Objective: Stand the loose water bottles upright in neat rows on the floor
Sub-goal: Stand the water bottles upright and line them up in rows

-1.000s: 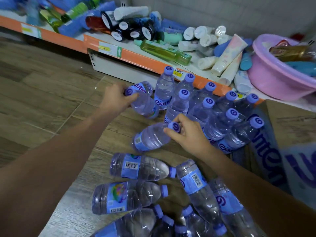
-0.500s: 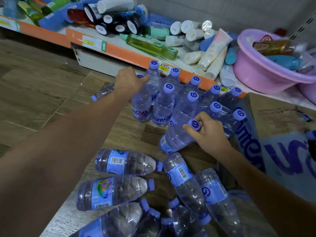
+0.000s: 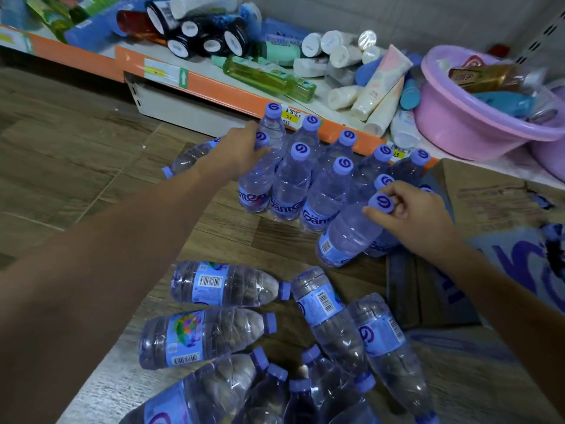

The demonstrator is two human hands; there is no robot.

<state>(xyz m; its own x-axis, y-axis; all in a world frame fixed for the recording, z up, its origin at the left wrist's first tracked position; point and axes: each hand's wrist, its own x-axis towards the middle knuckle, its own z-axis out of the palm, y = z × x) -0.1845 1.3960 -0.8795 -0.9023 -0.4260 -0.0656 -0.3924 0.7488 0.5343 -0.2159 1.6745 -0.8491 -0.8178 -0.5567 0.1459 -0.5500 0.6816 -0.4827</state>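
Observation:
Several clear water bottles with purple caps stand upright in rows (image 3: 324,191) on the wooden floor against the shelf base. My left hand (image 3: 235,149) grips the neck of the upright bottle (image 3: 256,185) at the left end of the front row. My right hand (image 3: 412,215) holds the cap end of a tilted bottle (image 3: 348,234) whose base touches the floor at the front right of the rows. Several loose bottles (image 3: 226,286) lie on their sides in a heap near me. One more lying bottle (image 3: 186,160) shows behind my left wrist.
A low orange-edged shelf (image 3: 232,96) behind the rows carries tubes, jars and a green bottle. A pink basin (image 3: 470,123) with packets sits at its right. Flattened cardboard and a printed plastic wrap (image 3: 489,240) lie on the floor to the right.
My left hand has stood its bottle upright at the left end of the rows. My right hand has carried the second bottle right and tipped it nearly upright.

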